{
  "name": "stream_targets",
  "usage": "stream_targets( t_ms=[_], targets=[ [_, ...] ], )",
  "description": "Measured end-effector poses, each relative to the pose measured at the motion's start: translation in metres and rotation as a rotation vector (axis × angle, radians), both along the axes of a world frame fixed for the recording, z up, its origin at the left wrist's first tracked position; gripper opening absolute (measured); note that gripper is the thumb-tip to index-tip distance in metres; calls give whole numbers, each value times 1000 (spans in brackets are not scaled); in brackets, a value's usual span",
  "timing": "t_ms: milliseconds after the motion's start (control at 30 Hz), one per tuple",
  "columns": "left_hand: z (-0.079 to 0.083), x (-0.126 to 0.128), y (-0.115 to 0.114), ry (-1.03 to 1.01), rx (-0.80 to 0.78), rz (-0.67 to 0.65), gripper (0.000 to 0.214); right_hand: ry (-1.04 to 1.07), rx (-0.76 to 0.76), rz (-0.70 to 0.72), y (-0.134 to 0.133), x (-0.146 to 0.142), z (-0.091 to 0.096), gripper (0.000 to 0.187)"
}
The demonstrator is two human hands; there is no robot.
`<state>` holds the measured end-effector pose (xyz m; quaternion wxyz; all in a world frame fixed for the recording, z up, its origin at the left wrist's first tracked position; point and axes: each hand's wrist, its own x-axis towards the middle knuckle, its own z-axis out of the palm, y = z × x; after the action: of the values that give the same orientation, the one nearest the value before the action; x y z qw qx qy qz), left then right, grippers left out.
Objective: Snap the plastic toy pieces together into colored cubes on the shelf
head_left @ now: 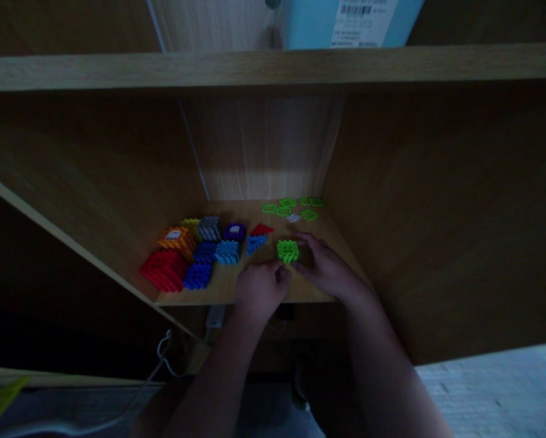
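A small stack of green toothed plastic tiles (287, 250) stands on a wooden shelf board (236, 285) inside a dim cabinet. My right hand (328, 266) rests beside it, fingertips touching the stack's right side. Closed in a loose fist, my left hand (260, 287) touches the stack's lower left corner. Both hands hold the stack between them. Several loose green tiles (293, 208) lie at the back of the board.
Left of the hands stand stacks of tiles: red (164, 269), orange (178, 238), blue (197, 275), light blue (227, 251), grey (209, 228), purple (234, 231). A shelf (273, 64) runs overhead with a blue box (346, 21). Cables (163, 356) hang below the board.
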<state>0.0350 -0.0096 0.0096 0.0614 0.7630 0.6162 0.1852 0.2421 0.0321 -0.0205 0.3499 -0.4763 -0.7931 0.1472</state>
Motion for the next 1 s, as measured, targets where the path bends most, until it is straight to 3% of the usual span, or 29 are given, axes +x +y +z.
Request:
stream_targets(
  t_ms=[667,900,1000],
  targets=[
    [3,1,-1,-9,-46,24,28,25,-1,6,0,0,-1,66],
    [8,3,2,-63,-23,220,31,27,-1,4,0,-1,-1,64],
    [10,6,3,5,-86,224,30,27,-8,7,0,-1,0,64]
  ],
)
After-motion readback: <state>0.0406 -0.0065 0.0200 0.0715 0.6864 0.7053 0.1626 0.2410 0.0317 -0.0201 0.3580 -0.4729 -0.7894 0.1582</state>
